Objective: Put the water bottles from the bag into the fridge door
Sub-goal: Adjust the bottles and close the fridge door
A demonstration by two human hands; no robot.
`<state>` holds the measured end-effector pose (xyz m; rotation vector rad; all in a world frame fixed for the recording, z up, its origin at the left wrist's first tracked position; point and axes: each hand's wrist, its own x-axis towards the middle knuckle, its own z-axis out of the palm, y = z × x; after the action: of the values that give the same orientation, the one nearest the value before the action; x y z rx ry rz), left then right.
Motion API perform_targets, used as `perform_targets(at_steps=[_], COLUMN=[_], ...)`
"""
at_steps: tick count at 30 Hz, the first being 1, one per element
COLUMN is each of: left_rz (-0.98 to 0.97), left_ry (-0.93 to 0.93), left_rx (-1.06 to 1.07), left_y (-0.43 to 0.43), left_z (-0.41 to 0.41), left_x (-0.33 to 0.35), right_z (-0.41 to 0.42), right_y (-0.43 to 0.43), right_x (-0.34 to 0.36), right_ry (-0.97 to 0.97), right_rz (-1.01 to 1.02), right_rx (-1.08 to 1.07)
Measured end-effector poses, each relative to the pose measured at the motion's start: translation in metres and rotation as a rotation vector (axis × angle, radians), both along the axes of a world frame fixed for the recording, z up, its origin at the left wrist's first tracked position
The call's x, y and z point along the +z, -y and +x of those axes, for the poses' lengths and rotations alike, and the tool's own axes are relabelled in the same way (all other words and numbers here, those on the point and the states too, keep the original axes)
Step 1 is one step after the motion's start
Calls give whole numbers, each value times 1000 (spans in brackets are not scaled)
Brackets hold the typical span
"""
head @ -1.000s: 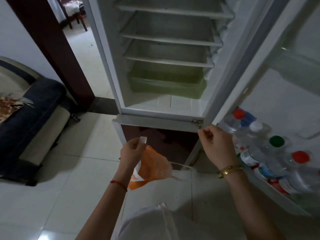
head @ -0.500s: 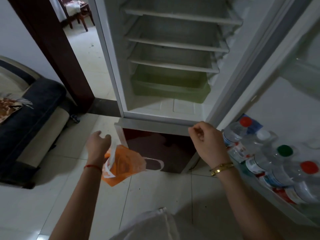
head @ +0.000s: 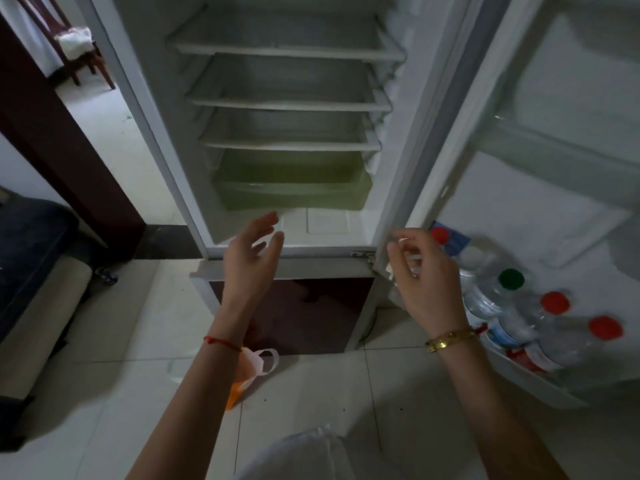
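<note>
The water bottles (head: 512, 299) stand packed together in the lowest rack (head: 540, 386) of the open fridge door (head: 554, 220), at the right; their caps show red, green and white. The motion blur hides their labels. The orange and white bag (head: 256, 365) lies crumpled on the tiled floor (head: 311, 393) in front of the fridge, partly hidden behind the left forearm, with one handle loop showing.

The left hand (head: 247, 261) is raised before the bottom edge of the fridge's compartment, fingers wide and straight, holding nothing. The right hand (head: 429, 282) hangs near the door's hinge edge, just beside the bottles, its fingers loosely curled with nothing seen in them. A red string (head: 221, 342) circles the left wrist and a gold bracelet (head: 450, 339) the right.

Inside the fridge are white shelves (head: 287, 102) above a green drawer (head: 294, 188). A dark sofa (head: 31, 254) sits at the left, and a wooden chair (head: 79, 46) beyond the doorway.
</note>
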<state>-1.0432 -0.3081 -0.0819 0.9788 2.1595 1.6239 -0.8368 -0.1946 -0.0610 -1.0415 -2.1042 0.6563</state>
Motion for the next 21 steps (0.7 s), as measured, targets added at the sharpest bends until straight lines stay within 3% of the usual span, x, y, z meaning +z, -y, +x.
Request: perform_targets(at_steps=[8,21], left_rz=[208,380], left_ry=[-34,-32], left_rx=[-211,-548], left_y=[-34,-71], left_z=[45,156], left_x=[25,65], right_z=[35,127], right_y=[3,14], right_x=[18,42], right_ry=[-185,-282], right_rz=[86,167], right_rx=[-143,-377])
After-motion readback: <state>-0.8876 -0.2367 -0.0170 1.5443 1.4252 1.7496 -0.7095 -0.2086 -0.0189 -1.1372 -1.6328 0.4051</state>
